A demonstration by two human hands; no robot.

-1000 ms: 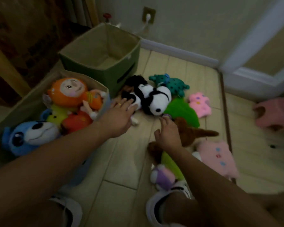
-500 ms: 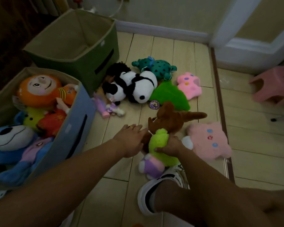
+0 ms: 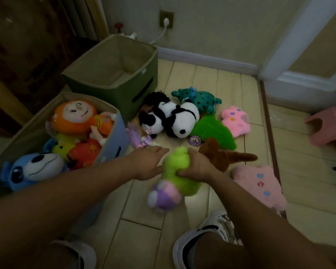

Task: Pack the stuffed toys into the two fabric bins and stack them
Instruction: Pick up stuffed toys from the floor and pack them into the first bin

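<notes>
My right hand [image 3: 197,165] grips a lime-green plush toy [image 3: 177,171] with purple feet, lifted a little off the floor. My left hand [image 3: 147,162] lies beside the toy's left side with its fingers straight, touching it. The blue fabric bin [image 3: 114,140] at the left holds an orange doll [image 3: 76,117], a blue plush [image 3: 31,167] and other toys. Behind it stands the green fabric bin [image 3: 144,80], with nothing inside. On the floor lie a panda [image 3: 175,119], a teal plush [image 3: 198,98], a dark green plush [image 3: 213,131], a brown plush [image 3: 223,156] and two pink plushes [image 3: 235,119] [image 3: 260,183].
A small purple doll [image 3: 140,136] lies against the blue bin. A pink plastic stool [image 3: 330,129] sits at the right past a floor threshold. My two shoes [image 3: 206,243] are at the bottom. A wall socket with a white plug [image 3: 166,21] is behind the green bin.
My right hand closed on the lime-green plush and raised it off the floor. My left hand came back from the panda to the toy's side.
</notes>
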